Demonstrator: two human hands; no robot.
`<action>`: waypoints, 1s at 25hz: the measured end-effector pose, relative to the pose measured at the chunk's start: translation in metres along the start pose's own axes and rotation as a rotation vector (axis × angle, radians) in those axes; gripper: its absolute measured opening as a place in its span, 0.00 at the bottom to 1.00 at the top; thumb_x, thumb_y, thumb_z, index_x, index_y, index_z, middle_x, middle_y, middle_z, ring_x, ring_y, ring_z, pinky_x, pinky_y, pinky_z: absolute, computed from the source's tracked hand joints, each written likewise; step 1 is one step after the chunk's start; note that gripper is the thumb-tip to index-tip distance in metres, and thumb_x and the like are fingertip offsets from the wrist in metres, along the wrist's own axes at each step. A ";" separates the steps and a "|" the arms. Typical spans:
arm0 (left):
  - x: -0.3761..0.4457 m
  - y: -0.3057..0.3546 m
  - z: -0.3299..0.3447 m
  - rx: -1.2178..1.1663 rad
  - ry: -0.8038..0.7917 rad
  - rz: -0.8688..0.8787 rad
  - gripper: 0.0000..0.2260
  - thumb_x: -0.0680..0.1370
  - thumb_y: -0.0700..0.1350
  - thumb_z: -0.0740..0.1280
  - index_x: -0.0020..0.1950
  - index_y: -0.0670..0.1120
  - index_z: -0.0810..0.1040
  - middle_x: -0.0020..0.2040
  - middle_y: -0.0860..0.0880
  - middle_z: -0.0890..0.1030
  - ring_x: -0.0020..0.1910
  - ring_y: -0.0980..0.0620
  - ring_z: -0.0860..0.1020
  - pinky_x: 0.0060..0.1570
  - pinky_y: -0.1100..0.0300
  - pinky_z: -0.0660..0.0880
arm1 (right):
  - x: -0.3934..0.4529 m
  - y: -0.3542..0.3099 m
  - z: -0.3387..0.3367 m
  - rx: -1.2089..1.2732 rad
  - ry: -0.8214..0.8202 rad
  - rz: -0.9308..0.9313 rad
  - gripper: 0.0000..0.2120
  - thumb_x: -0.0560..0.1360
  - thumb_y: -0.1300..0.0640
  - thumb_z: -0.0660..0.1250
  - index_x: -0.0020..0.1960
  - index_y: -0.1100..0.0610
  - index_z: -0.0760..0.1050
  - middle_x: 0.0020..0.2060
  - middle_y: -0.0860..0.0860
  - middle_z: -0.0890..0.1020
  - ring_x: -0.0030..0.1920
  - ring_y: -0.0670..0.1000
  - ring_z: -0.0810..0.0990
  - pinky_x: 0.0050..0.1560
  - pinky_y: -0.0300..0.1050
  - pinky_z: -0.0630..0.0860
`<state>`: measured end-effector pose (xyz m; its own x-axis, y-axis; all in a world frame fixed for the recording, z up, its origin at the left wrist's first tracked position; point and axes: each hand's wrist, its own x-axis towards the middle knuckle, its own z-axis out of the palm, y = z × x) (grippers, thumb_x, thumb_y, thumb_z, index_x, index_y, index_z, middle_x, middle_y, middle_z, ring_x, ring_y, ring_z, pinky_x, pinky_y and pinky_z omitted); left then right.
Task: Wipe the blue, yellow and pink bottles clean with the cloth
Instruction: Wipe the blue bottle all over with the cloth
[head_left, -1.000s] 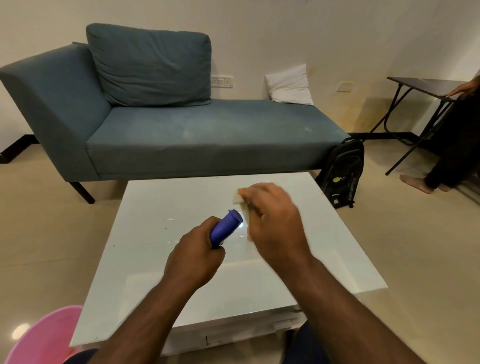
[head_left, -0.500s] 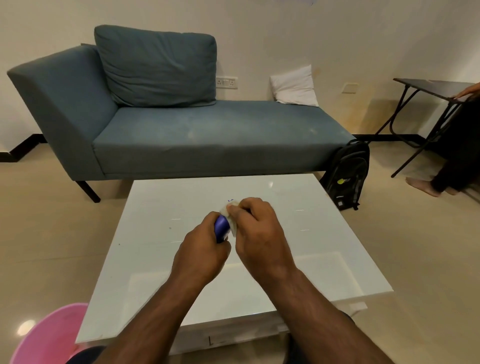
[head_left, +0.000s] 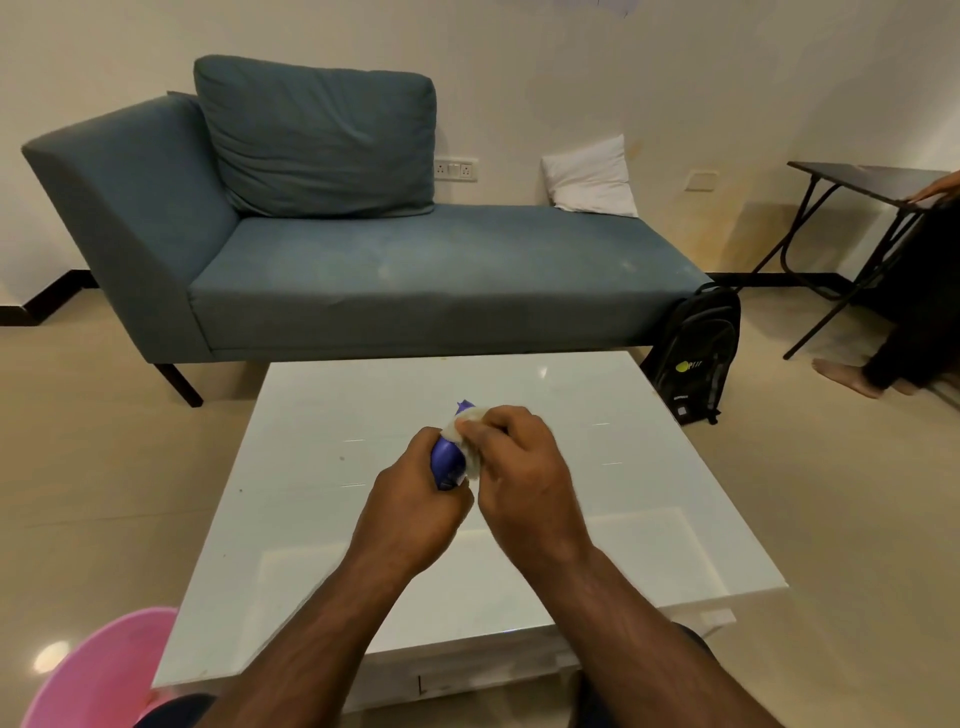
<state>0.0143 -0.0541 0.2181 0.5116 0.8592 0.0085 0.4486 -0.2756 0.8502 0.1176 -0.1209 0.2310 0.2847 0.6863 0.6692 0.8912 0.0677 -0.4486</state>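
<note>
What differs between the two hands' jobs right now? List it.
The left hand grips the blue bottle by its lower body; the right hand pinches the cloth against the bottle's upper part. The left sits lower, the right higher. Both are curled, held above the white table.

- Bottle (head_left: 448, 462), gripped in the left hand (head_left: 415, 501): blue-violet, plain.
- Cloth (head_left: 466, 441), pinched by the right hand (head_left: 519, 467) against the bottle: white.
- Table (head_left: 322, 467) beneath both hands: glossy white.
- Sofa (head_left: 415, 270) beyond the hands: muted teal-blue; small pillow (head_left: 589, 176) on it white.
- Backpack (head_left: 696, 353), far right of the hands: black, yellow-green logo.
- Tub (head_left: 98, 675), lower left of the hands: pink.
- Floor (head_left: 104, 467): beige, glossy.
</note>
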 end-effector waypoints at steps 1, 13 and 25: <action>0.000 0.001 0.001 -0.024 -0.001 -0.001 0.16 0.77 0.44 0.72 0.59 0.54 0.69 0.49 0.49 0.80 0.42 0.49 0.80 0.43 0.62 0.78 | 0.004 0.001 -0.002 0.044 0.051 0.048 0.13 0.79 0.53 0.61 0.56 0.59 0.79 0.49 0.53 0.79 0.48 0.44 0.74 0.54 0.30 0.73; -0.002 0.014 -0.014 -0.339 -0.076 -0.031 0.12 0.77 0.40 0.71 0.54 0.52 0.72 0.44 0.46 0.82 0.32 0.52 0.83 0.34 0.65 0.79 | 0.006 -0.003 0.000 0.451 0.094 0.238 0.06 0.75 0.57 0.68 0.51 0.52 0.79 0.48 0.46 0.81 0.49 0.45 0.80 0.48 0.32 0.76; -0.009 0.014 -0.022 -0.815 -0.288 -0.344 0.30 0.71 0.66 0.56 0.58 0.44 0.76 0.39 0.43 0.84 0.30 0.46 0.83 0.31 0.55 0.82 | 0.017 -0.004 -0.002 0.687 -0.033 0.495 0.06 0.75 0.51 0.67 0.51 0.49 0.80 0.45 0.44 0.84 0.47 0.48 0.83 0.47 0.41 0.81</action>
<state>-0.0001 -0.0559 0.2413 0.6574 0.6671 -0.3504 0.0117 0.4559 0.8899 0.1200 -0.1110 0.2454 0.5658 0.7727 0.2878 0.2510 0.1711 -0.9527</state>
